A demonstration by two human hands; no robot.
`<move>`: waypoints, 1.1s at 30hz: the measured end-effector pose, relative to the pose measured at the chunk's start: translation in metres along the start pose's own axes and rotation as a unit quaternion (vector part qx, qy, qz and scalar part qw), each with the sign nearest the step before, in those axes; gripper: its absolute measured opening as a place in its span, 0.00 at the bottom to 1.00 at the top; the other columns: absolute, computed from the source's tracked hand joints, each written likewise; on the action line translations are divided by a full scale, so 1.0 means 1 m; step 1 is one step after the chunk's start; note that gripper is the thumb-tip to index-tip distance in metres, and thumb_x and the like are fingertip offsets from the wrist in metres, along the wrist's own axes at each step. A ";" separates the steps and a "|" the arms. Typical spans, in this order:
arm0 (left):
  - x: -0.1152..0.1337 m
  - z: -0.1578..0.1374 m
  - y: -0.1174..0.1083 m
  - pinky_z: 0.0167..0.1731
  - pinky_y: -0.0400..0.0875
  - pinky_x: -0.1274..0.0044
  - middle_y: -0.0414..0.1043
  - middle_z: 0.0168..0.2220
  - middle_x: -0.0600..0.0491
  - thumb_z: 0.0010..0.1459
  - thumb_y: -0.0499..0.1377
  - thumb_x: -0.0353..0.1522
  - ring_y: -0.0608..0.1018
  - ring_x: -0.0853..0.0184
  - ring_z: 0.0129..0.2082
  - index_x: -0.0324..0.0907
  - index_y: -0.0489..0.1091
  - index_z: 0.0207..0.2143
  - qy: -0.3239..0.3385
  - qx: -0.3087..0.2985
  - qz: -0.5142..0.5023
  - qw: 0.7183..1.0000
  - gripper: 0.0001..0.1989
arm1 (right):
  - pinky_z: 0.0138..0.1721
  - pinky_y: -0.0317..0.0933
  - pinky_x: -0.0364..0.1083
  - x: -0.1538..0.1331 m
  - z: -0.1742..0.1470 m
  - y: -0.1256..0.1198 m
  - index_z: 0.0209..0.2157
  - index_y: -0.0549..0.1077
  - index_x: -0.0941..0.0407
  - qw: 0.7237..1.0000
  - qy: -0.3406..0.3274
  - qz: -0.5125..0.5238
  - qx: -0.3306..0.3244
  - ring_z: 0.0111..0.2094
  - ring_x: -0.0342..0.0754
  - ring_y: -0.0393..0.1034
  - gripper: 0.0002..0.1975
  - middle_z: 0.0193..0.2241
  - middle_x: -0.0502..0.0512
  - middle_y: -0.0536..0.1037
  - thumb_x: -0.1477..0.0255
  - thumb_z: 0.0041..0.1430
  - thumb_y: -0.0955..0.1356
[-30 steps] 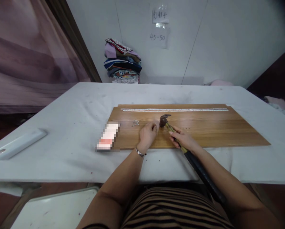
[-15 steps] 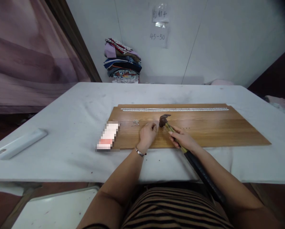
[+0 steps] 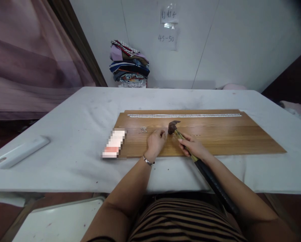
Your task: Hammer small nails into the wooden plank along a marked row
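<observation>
My right hand (image 3: 194, 146) is wrapped round the yellowish upper shaft of a claw hammer (image 3: 210, 181), well above its long black grip. The dark hammer head (image 3: 172, 127) is just right of my left fingertips, claw pointing away to the right. My left hand (image 3: 156, 141) rests low over the wooden board (image 3: 228, 134), thumb and fingers pinched on a nail that barely shows beside the hammer head. Several loose silver nails (image 3: 143, 129) lie on the board to the left. A short row of small dark dots (image 3: 197, 135) marks the board beyond my right hand.
Two white strips (image 3: 185, 116) run along the board's far side. A blurred-out phone-like slab (image 3: 114, 144) lies at its left edge. A white long object (image 3: 23, 152) is at the left of the white-covered table (image 3: 77, 134). Folded clothes (image 3: 130, 64) are stacked by the wall.
</observation>
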State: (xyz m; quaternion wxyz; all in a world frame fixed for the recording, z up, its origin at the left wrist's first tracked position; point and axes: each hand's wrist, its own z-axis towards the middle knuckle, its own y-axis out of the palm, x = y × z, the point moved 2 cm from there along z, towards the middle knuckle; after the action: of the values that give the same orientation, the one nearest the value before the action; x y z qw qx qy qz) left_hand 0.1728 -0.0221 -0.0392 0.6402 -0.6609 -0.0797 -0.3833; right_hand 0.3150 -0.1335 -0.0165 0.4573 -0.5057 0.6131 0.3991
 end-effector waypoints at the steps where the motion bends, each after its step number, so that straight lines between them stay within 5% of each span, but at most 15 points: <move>1: 0.000 0.000 0.000 0.42 0.67 0.75 0.79 0.42 0.50 0.64 0.55 0.32 0.78 0.64 0.42 0.44 0.76 0.40 0.001 0.000 0.000 1.000 0.09 | 0.13 0.47 0.39 0.000 0.000 0.000 0.58 0.68 0.56 1.000 0.001 -0.001 -0.001 0.12 0.37 0.55 0.31 0.19 0.40 0.67 0.60 0.53 0.70; 33: 0.000 0.000 -0.001 0.41 0.67 0.75 0.79 0.42 0.50 0.64 0.55 0.32 0.78 0.63 0.42 0.44 0.76 0.39 -0.001 0.002 0.006 1.000 0.09 | 0.13 0.47 0.39 -0.002 -0.001 -0.001 0.60 0.66 0.57 1.000 -0.001 -0.001 -0.001 0.12 0.36 0.56 0.33 0.19 0.40 0.66 0.60 0.55 0.70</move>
State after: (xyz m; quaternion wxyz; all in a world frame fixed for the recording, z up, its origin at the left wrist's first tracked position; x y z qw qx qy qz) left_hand 0.1725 -0.0222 -0.0384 0.6436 -0.6607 -0.0770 -0.3787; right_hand 0.3159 -0.1346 -0.0143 0.4577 -0.5060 0.6119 0.4000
